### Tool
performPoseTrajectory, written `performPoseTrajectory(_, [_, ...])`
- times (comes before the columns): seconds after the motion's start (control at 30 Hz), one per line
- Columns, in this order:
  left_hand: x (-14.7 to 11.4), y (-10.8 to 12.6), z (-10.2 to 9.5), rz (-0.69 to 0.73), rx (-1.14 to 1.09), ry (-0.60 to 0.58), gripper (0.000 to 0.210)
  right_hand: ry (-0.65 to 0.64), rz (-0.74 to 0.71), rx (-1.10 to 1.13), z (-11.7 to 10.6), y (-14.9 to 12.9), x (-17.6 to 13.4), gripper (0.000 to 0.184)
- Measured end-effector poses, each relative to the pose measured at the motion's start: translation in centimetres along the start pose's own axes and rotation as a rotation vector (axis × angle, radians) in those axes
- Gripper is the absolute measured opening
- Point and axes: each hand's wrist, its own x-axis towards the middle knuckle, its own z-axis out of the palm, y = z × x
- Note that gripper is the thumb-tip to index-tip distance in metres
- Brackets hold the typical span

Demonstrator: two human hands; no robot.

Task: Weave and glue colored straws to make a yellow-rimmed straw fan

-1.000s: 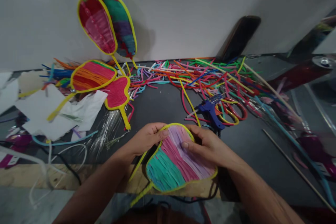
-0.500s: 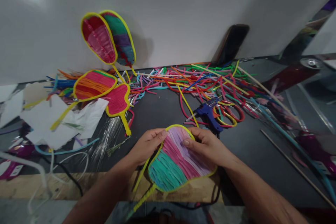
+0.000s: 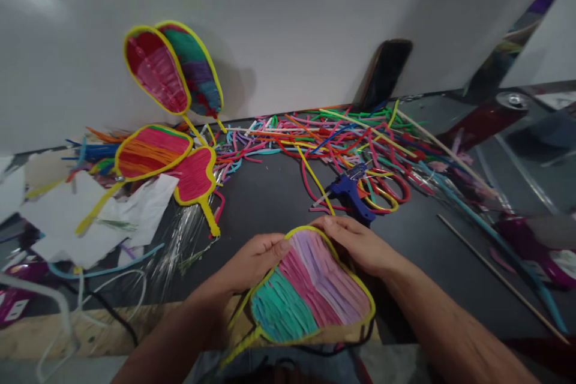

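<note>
A hand fan [image 3: 310, 294] made of pipe cleaners, in bands of teal, magenta and lilac inside a yellow rim, is held low in front of me. Its twisted yellow handle [image 3: 243, 347] points down to the left. My left hand [image 3: 263, 261] pinches the fan's upper left edge, thumb on the face. My right hand [image 3: 353, 243] grips the upper right rim, its fingertips partly hidden behind it. A loose yellow strip [image 3: 240, 310] hangs beside the fan under my left hand.
Beyond my hands lie a blue glue gun [image 3: 353, 192], scissors [image 3: 389, 189] and a heap of coloured pipe cleaners [image 3: 288, 138]. Finished-looking yellow-rimmed fans [image 3: 155, 153] stand and lie at left, near white paper [image 3: 67, 216]. A phone [image 3: 387, 72] leans on the wall; a can [image 3: 490, 120] is at right.
My right thumb has come off the fan's face, and that hand has shifted to the upper right rim. More of the lilac band shows. The view has turned slightly right.
</note>
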Motion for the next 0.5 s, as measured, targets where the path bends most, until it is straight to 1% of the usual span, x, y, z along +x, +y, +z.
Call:
performPoseTrajectory(0.07, [-0.05, 0.10, 0.18, -0.024, 0.019, -0.014, 0.052, 0.016, 0.063, 0.085, -0.03, 0.28, 0.17, 0.046])
performPoseTrajectory(0.17, [-0.07, 0.36, 0.40, -0.033, 0.012, -0.046, 0.053, 0.021, 0.085, 0.161, 0.02, 0.28, 0.31, 0.038])
performPoseTrajectory(0.3, [-0.05, 0.42, 0.42, -0.037, 0.024, -0.060, 0.052, -0.003, 0.095, 0.169, 0.10, -0.16, 0.23, 0.030])
performPoseTrajectory(0.5, [-0.05, 0.21, 0.26, -0.030, 0.046, -0.071, 0.052, -0.020, 0.114, 0.152, 0.13, -0.47, 0.17, 0.028])
